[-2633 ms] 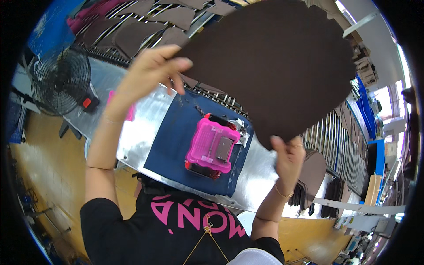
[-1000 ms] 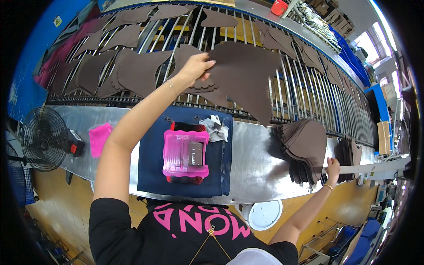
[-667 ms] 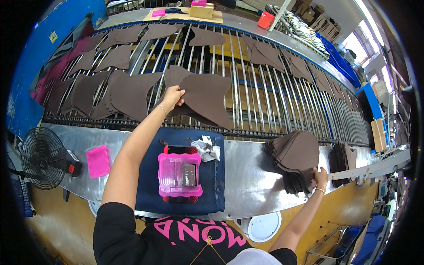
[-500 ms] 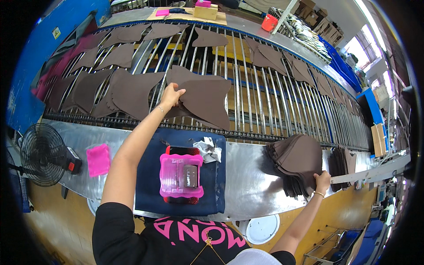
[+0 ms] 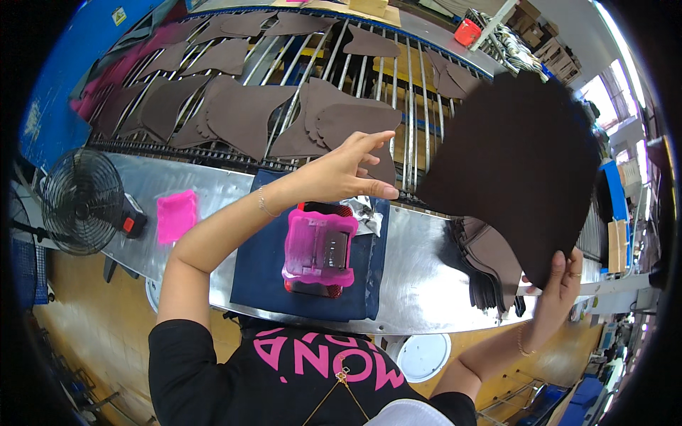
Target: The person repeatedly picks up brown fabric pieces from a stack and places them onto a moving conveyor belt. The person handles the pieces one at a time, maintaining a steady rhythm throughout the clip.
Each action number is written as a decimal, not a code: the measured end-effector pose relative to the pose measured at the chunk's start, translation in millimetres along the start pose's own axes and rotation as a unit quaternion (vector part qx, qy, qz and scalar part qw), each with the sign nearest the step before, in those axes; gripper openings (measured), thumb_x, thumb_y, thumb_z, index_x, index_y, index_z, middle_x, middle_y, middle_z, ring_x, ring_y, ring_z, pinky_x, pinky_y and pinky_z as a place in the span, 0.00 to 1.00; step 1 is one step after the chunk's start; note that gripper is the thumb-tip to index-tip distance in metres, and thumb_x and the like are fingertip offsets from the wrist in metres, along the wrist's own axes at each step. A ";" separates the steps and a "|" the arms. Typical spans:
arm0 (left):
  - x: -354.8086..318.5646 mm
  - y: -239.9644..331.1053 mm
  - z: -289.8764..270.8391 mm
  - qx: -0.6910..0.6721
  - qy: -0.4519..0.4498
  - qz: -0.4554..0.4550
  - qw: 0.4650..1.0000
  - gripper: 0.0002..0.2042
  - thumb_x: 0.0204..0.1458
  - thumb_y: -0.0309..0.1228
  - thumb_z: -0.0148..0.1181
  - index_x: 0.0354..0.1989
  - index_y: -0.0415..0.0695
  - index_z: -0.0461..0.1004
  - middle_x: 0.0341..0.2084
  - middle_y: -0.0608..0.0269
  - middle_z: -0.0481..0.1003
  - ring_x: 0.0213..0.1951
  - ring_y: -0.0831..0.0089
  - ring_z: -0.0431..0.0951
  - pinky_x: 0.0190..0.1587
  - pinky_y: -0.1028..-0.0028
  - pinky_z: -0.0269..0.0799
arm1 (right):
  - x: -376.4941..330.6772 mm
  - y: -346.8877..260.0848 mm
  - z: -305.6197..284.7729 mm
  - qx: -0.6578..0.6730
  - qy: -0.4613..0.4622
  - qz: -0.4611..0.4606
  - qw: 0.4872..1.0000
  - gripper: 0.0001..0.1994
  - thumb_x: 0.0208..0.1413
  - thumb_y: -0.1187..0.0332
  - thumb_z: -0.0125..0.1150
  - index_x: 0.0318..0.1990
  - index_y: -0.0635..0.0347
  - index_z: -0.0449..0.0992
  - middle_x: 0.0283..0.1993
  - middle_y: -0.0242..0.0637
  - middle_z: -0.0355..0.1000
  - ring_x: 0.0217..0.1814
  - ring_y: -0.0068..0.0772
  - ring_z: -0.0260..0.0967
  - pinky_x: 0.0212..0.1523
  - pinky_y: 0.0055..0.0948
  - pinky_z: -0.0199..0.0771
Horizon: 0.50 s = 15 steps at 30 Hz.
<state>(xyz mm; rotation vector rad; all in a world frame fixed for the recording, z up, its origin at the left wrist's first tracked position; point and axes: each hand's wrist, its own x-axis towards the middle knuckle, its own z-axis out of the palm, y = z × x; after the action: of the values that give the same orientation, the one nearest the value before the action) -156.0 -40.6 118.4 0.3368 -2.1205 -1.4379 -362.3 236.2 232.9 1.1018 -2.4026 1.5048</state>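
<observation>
My right hand [image 5: 558, 287] grips the lower corner of a dark brown cut panel [image 5: 515, 156], held up tilted above the right of the metal table. Whether it is one sheet or several cannot be told. Below it lies a stack of similar brown panels [image 5: 490, 248], partly hidden by the raised one. My left hand [image 5: 359, 167] is in the air with fingers apart, holding nothing. Just beyond it, overlapping brown panels [image 5: 355, 121] rest on the roller conveyor. Under my left forearm a pink tray-like holder [image 5: 320, 247] stands on a dark blue cloth [image 5: 263, 284].
More brown panels [image 5: 241, 110] lie in rows on the conveyor's metal rods [image 5: 417, 135]. On the metal table [image 5: 412, 284] are a pink cloth [image 5: 176, 215] and a crumpled white wipe [image 5: 368, 215]. A black fan [image 5: 82, 201] stands at the left, a white bucket [image 5: 424, 357] below the edge.
My right hand has lifted the brown panel off the stack. My left hand has let go of the panels on the conveyor and moved right and nearer, fingers spread. The view has shifted slightly.
</observation>
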 end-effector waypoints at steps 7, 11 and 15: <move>-75.2 48.7 -91.3 -0.057 0.111 -0.134 0.983 0.12 0.57 0.34 0.54 0.39 0.35 0.71 0.24 0.58 0.77 0.19 0.76 0.78 0.18 0.82 0.71 | -27.9 2.2 114.5 0.050 -0.155 -0.162 0.973 0.09 0.50 0.72 0.65 0.30 0.65 0.70 0.30 0.39 0.72 0.26 0.29 0.73 0.26 0.20 0.67; -137.0 64.7 -130.1 0.077 0.211 -0.077 0.971 0.09 0.56 0.31 0.56 0.36 0.37 0.74 0.19 0.69 0.73 0.20 0.82 0.75 0.19 0.85 0.67 | -64.7 -7.4 179.0 0.184 -0.268 -0.172 0.930 0.07 0.46 0.74 0.68 0.32 0.64 0.75 0.27 0.41 0.76 0.26 0.29 0.74 0.27 0.22 0.68; -168.9 72.2 -135.1 0.188 0.258 -0.096 0.943 0.07 0.53 0.30 0.60 0.33 0.38 0.75 0.18 0.71 0.72 0.19 0.84 0.72 0.21 0.86 0.63 | -78.8 -5.5 197.1 0.153 -0.318 -0.196 0.915 0.06 0.45 0.75 0.68 0.32 0.64 0.78 0.28 0.38 0.77 0.29 0.27 0.74 0.31 0.22 0.69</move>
<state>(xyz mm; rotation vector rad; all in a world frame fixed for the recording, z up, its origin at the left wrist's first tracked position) 65.7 -33.7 171.0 0.9746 -1.9372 -0.8917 -246.2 115.0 102.8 2.2880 -2.0814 1.5747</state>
